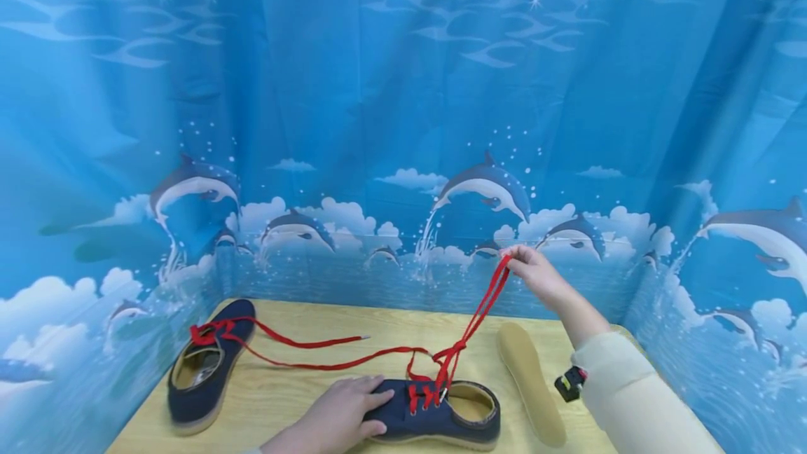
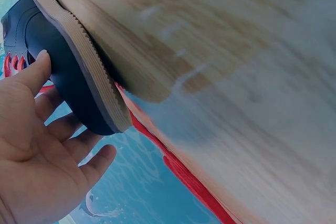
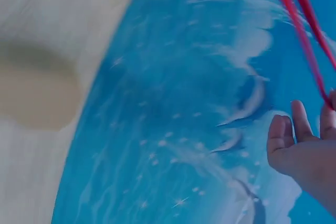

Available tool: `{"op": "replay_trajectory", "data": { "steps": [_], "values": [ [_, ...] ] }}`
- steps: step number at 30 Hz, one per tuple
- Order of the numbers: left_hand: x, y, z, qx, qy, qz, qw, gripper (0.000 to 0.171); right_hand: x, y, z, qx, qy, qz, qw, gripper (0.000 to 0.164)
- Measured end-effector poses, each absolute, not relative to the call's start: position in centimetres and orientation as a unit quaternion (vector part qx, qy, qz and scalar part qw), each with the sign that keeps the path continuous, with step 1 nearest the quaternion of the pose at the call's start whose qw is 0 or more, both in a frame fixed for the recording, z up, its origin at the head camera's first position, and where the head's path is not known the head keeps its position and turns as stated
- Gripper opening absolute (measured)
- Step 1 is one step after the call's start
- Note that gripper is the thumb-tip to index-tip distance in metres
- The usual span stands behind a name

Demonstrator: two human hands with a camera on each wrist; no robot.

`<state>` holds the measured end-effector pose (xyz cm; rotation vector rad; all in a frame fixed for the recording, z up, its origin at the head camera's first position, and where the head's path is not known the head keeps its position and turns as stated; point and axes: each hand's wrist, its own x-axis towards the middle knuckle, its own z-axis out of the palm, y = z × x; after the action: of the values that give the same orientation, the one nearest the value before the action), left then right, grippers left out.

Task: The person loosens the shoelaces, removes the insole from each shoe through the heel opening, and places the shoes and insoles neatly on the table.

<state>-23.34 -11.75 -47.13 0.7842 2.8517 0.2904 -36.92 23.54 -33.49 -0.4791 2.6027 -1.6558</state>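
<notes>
A navy canvas shoe with red lacing lies on its sole near the front of the table, toe to the left. My left hand holds its toe, thumb on one side and fingers on the other, as the left wrist view also shows. High above the back right, my right hand pinches a red shoelace at its upper end. Two taut strands run from those fingers down to a knot just over the shoe's eyelets. In the right wrist view, both strands reach the fingertips.
A second navy shoe with a red bow stands at the left; its long lace trails across the wooden table toward the knot. A tan insole lies at the right. A blue dolphin-print curtain surrounds the table.
</notes>
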Motion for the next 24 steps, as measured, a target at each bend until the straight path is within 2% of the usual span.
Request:
{"op": "replay_trajectory", "data": {
  "steps": [7, 15, 20, 24],
  "values": [
    [-23.4, -11.7, -47.2, 0.264, 0.956, 0.1, 0.085, 0.055, -36.0, 23.6, -38.1, -0.182, 0.909, -0.373, 0.032, 0.009],
    [-23.4, -11.7, -47.0, 0.258, 0.956, 0.103, 0.091, 0.055, -35.9, 23.7, -42.4, -0.168, 0.921, -0.349, 0.04, 0.001],
    [-23.4, -11.7, -47.2, 0.254, 0.957, 0.105, 0.093, 0.055, -35.9, 23.7, -44.1, -0.147, 0.933, -0.322, 0.059, 0.017],
    [-23.4, -11.7, -47.2, 0.25, 0.957, 0.108, 0.096, 0.055, -35.5, 23.2, -44.1, -0.159, 0.936, -0.311, 0.047, 0.014]
  ]
}}
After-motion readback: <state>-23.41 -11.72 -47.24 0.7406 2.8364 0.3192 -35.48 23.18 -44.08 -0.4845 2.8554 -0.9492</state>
